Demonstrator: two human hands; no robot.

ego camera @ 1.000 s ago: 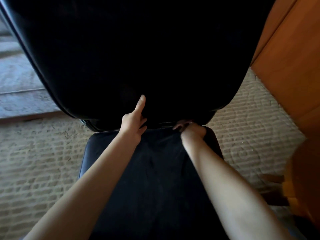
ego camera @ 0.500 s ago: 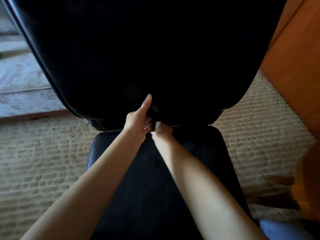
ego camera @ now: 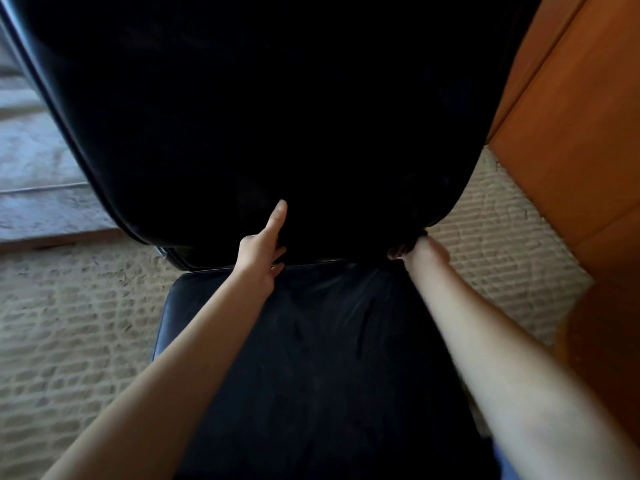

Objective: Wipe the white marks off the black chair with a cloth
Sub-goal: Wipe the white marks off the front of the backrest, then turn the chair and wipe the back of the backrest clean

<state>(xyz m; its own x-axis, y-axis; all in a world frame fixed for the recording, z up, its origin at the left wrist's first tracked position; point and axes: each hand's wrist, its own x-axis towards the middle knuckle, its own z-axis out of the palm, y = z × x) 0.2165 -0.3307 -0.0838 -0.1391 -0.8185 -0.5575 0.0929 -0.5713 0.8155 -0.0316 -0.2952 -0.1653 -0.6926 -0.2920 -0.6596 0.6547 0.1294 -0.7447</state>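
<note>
Black chair [ego camera: 311, 358] fills the middle of the view, seen from above and in front: backrest across the top, seat below. No white marks can be made out, as the upholstery is too dark in this light.

Cloth [ego camera: 401, 249] is seen only as a dark wad at the backrest's lower right corner, just above the seat's rear edge. It is bunched in the curled fingers of the right hand [ego camera: 424, 249]. Left hand [ego camera: 263, 251] is set at the backrest's lower edge, left of centre. The thumb is laid straight up the backrest and the fingers are curled into the gap above the seat, gripping the edge.

Step judged: wiping along the backrest/seat join, with the chair steadied by the left hand. Progress cannot be rated, since no marks are visible.

Next move calls for firm pressure on the cloth, a pass along the join or onto the seat, and a solid brace so the backrest is not pushed away.

Around the chair: woven mat [ego camera: 86, 323] underneath, grey floor [ego camera: 34, 168] far left, orange wooden panel [ego camera: 571, 133] right.
</note>
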